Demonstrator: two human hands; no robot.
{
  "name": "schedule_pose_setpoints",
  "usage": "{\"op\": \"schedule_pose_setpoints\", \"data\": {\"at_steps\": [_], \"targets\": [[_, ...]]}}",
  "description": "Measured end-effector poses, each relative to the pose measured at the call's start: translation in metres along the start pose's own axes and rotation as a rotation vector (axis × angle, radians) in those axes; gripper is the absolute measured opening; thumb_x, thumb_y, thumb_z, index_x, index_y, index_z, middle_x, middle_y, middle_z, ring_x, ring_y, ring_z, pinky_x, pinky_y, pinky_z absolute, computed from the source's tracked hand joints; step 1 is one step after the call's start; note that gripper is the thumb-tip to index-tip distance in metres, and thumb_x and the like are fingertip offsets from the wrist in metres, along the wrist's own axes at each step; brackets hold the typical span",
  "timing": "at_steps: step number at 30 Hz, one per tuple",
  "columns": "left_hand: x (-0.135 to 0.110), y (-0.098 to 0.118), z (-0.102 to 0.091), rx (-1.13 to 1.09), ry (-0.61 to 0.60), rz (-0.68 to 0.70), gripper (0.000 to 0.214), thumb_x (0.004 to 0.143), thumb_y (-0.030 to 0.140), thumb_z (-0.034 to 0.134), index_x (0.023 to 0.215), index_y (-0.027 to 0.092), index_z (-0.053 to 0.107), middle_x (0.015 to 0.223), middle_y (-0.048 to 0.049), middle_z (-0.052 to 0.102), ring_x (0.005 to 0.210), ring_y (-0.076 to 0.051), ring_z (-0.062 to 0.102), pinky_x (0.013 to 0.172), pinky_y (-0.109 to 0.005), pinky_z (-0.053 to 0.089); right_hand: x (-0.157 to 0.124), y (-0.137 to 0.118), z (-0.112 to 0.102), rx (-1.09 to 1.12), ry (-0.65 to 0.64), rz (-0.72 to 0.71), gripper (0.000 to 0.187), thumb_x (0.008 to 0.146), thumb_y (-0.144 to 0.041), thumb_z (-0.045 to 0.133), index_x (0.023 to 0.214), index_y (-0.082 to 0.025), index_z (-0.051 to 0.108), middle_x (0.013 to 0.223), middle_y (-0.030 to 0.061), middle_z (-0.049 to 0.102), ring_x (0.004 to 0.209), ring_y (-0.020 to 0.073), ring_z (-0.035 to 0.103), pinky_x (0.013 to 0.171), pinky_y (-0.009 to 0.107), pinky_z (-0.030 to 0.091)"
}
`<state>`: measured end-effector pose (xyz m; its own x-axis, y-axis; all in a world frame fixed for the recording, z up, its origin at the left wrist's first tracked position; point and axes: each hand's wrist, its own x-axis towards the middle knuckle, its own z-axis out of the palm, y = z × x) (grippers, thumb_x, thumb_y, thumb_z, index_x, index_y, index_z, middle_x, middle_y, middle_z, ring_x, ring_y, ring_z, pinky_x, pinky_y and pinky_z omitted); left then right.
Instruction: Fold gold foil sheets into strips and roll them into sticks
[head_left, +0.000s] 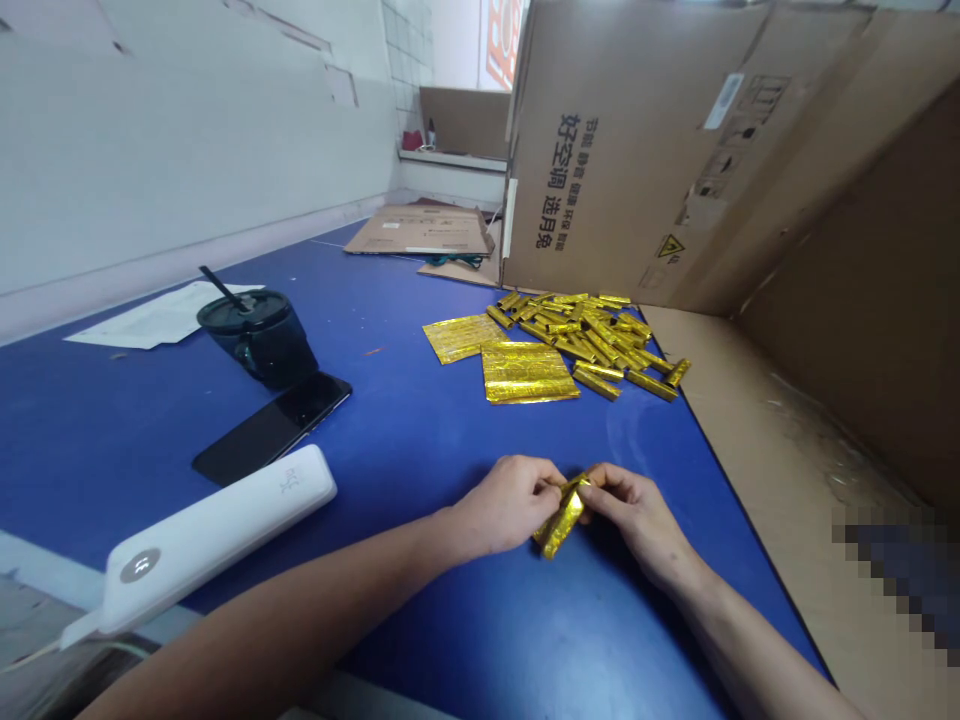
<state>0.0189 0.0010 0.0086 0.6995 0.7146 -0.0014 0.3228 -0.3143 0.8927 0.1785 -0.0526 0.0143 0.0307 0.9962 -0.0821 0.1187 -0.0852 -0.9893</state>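
Between my two hands, over the front of the blue table, is a partly folded strip of gold foil paper [564, 522]. My left hand [517, 500] pinches it from the left, its fingertips partly hidden behind the foil. From the right, my right hand [630, 505] grips the upper end with thumb and fingers. Beyond the hands lie flat gold foil sheets [529, 372], one stack overlapping another sheet [461, 338]. A heap of folded gold foil rolls [592, 335] rests just right of these sheets.
A large cardboard box [637, 150] stands behind the heap, with cardboard continuing down the right side. At left are a dark lidded cup [274, 345] with a straw, a black phone [274, 425], a long white device [225, 535] and white paper [154, 315]. Flat cardboard [420, 230] lies farther back.
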Motion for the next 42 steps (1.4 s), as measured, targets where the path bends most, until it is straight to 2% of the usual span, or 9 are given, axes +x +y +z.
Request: {"op": "schedule_pose_setpoints", "data": {"at_steps": [4,8,14,17,20,28,33,37,42], "targets": [[-0.003,0.002,0.004,0.015,-0.029,0.003,0.025,0.075,0.022,0.040,0.089,0.016,0.060,0.071,-0.0015,0.062,0.058,-0.011,0.053,0.050,-0.019,0.036,-0.001,0.001,0.002,0.120,-0.007,0.086,0.022,0.069,-0.033,0.060,0.056,-0.016,0.053,0.046,-0.0022,0.056,0.044,0.0100,0.048,0.047,0.022,0.036],[-0.006,0.007,0.005,0.087,-0.013,0.044,0.021,0.076,0.024,0.042,0.086,0.017,0.060,0.067,-0.0005,0.061,0.055,-0.011,0.051,0.049,-0.019,0.034,-0.001,0.003,0.005,0.246,-0.010,0.172,0.021,0.068,-0.032,0.060,0.058,-0.016,0.052,0.045,-0.0003,0.059,0.041,0.0113,0.052,0.044,0.023,0.039],[-0.006,0.012,0.005,0.136,0.014,0.103,0.018,0.074,0.023,0.046,0.086,0.020,0.059,0.072,-0.0002,0.060,0.058,-0.012,0.051,0.051,-0.020,0.033,-0.002,0.003,0.008,0.377,0.062,0.180,0.018,0.067,-0.029,0.063,0.062,-0.017,0.050,0.045,-0.0019,0.059,0.041,0.0118,0.054,0.043,0.023,0.042],[-0.007,0.017,0.002,0.123,-0.004,0.113,0.019,0.076,0.026,0.045,0.083,0.020,0.061,0.072,0.0004,0.060,0.059,-0.011,0.050,0.052,-0.019,0.032,-0.002,0.003,0.008,0.401,0.069,0.172,0.017,0.067,-0.026,0.062,0.063,-0.017,0.049,0.046,-0.0020,0.059,0.040,0.0112,0.054,0.043,0.022,0.042],[-0.008,0.019,0.000,0.108,-0.041,0.108,0.026,0.079,0.022,0.037,0.083,0.020,0.063,0.065,0.0017,0.058,0.052,-0.009,0.046,0.049,-0.019,0.030,-0.002,0.003,0.008,0.397,0.075,0.167,0.016,0.069,-0.025,0.061,0.062,-0.017,0.049,0.045,-0.0012,0.059,0.040,0.0114,0.054,0.042,0.022,0.042],[-0.005,0.009,-0.005,0.132,-0.103,0.033,0.032,0.071,0.011,0.037,0.089,0.019,0.063,0.071,0.0002,0.062,0.057,-0.010,0.051,0.049,-0.018,0.033,0.000,0.004,0.001,0.408,0.026,0.223,0.012,0.067,-0.020,0.061,0.060,-0.015,0.053,0.046,0.0014,0.061,0.041,0.0110,0.054,0.042,0.021,0.043],[-0.005,0.014,-0.010,0.184,-0.166,0.081,0.032,0.071,0.011,0.038,0.091,0.021,0.061,0.079,0.0012,0.063,0.066,-0.011,0.054,0.056,-0.018,0.036,0.002,0.003,-0.005,0.485,0.006,0.275,0.011,0.064,-0.019,0.064,0.060,-0.014,0.055,0.048,0.0018,0.061,0.041,0.0107,0.054,0.041,0.020,0.044],[-0.006,0.016,-0.009,0.205,-0.164,0.083,0.025,0.078,0.020,0.038,0.090,0.021,0.060,0.076,0.0005,0.062,0.064,-0.012,0.054,0.056,-0.019,0.037,0.004,0.002,-0.005,0.512,0.029,0.271,0.011,0.064,-0.020,0.065,0.061,-0.014,0.056,0.052,0.0010,0.062,0.041,0.0094,0.054,0.040,0.019,0.044],[-0.009,0.016,-0.007,0.235,-0.155,0.154,0.026,0.079,0.017,0.036,0.093,0.021,0.057,0.079,0.0004,0.062,0.068,-0.013,0.056,0.060,-0.020,0.038,0.004,0.001,-0.003,0.516,0.075,0.251,0.013,0.063,-0.021,0.066,0.061,-0.014,0.056,0.050,0.0005,0.061,0.041,0.0095,0.054,0.041,0.020,0.045]]}}
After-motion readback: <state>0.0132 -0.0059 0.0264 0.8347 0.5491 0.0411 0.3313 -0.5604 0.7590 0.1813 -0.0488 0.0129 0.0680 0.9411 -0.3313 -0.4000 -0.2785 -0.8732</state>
